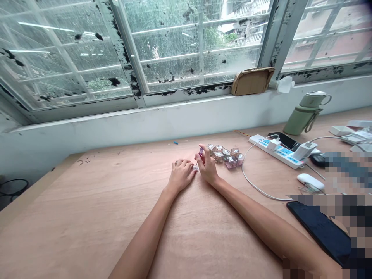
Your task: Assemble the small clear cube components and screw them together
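My right hand (pixel 208 169) is closed round a small screwdriver (pixel 201 151) with a purple handle. Its thin shaft slants down to a small whitish, clear-looking piece (pixel 195 168) on the tabletop. From the other side, the bent fingers of my left hand (pixel 181 176) hold that piece against the wood; most of what lies under them is hidden. Just beyond my right hand stands a cluster of several small see-through hexagonal boxes (pixel 227 153) with white labels, some tinted purple and others brownish.
On the wooden table (pixel 95 217), a white power strip (pixel 287 157) with plugged-in chargers and a looping white cable lies to the right. Nearby are a green bottle (pixel 300 119), a black mouse (pixel 317 160), a white case (pixel 310 180) and a black phone (pixel 319 232). A blue bit (pixel 176 143) lies near the wall.
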Demonstrator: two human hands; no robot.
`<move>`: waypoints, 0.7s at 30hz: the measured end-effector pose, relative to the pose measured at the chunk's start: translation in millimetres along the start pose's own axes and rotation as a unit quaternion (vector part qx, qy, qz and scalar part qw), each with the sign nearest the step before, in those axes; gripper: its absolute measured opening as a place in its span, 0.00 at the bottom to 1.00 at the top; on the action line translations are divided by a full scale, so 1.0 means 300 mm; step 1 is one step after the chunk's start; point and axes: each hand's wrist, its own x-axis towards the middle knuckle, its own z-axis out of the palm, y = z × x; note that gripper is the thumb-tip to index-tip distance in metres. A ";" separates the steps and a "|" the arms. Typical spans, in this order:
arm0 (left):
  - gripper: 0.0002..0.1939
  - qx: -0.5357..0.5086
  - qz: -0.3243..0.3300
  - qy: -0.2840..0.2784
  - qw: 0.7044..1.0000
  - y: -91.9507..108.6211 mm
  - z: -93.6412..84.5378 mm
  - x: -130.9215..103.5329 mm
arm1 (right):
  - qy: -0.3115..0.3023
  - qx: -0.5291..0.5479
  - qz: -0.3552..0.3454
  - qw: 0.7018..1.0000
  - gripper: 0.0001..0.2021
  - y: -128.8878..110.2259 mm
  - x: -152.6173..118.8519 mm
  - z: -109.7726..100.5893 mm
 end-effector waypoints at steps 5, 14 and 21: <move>0.13 0.000 0.000 0.000 1.000 0.001 -0.002 0.000 | 0.010 0.015 0.009 1.000 0.23 -0.008 0.002 -0.001; 0.13 -0.003 0.005 0.007 1.000 -0.002 0.003 0.000 | 0.005 0.029 0.017 0.999 0.23 0.004 0.002 0.003; 0.13 0.004 0.002 0.001 1.000 0.000 0.000 0.000 | 0.010 0.019 -0.003 1.000 0.24 0.011 0.006 0.005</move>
